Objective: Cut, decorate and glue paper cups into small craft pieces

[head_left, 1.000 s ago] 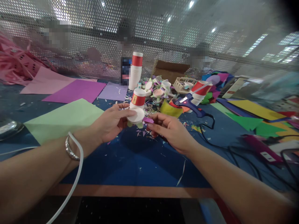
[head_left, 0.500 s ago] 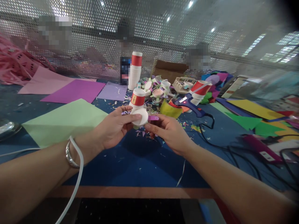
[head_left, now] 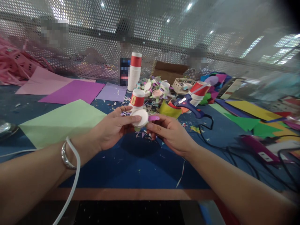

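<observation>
Here, a light green paper (head_left: 63,120) is lying flat on the blue bench (head_left: 131,165), far over on the left. Next to it, the left hand (head_left: 110,129) is reaching in, with a silver bracelet (head_left: 65,154) and a white cord (head_left: 70,175) sitting at the wrist. This hand is holding a small white paper cup (head_left: 140,117) (its round white bottom is facing the camera), with the thumb pressing on the cup's face and the fingers curling behind it. The cup is staying up in the air over the bench, right between both hands. Just behind it, a red and white cup (head_left: 137,99) is standing upside down. The right hand (head_left: 170,134) is touching the held cup from the other side, pinching a little purple paper piece (head_left: 153,118) at its edge. Further right, a blue glue gun (head_left: 191,104) is resting on the bench, and its black cord (head_left: 211,137) is trailing away. Yellow and green papers (head_left: 250,117) are lying beyond that.
</observation>
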Demonstrator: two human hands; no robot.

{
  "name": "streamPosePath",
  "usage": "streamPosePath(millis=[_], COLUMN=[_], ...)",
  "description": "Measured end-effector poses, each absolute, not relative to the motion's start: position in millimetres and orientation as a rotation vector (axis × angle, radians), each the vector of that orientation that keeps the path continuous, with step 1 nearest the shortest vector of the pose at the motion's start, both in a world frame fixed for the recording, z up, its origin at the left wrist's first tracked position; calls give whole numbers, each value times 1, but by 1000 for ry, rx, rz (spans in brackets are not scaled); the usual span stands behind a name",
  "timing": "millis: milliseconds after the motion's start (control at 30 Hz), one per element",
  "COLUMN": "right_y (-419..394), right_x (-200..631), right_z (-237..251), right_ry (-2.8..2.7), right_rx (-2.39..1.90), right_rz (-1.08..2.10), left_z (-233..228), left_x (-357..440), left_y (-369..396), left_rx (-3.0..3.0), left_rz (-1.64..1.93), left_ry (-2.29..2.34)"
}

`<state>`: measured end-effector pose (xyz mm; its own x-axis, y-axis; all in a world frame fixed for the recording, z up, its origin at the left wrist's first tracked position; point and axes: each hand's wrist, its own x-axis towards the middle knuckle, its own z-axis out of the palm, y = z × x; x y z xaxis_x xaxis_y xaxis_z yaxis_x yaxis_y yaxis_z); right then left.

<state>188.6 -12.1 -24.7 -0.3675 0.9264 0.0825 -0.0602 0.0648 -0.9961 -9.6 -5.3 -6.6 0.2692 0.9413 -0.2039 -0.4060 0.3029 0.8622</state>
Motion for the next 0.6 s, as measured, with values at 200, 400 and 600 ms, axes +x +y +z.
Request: streamPosePath(millis=[200,400,600], right_y=[-12,-13,-12], right_x=[188,189,190], right_z=[-24,-24,-25], right_ry=[-1475,-1476,-1498], right_rx=[-911,-896,-901], right_rz=[1443,1446,1444], left_z=[-9,-7,-6], left_x=[-9,-9,-9], left_y=[-6,-7,-6], left_rx=[856,842,827], left_rz=[1062,1056,1069], left_ry=[853,847,833])
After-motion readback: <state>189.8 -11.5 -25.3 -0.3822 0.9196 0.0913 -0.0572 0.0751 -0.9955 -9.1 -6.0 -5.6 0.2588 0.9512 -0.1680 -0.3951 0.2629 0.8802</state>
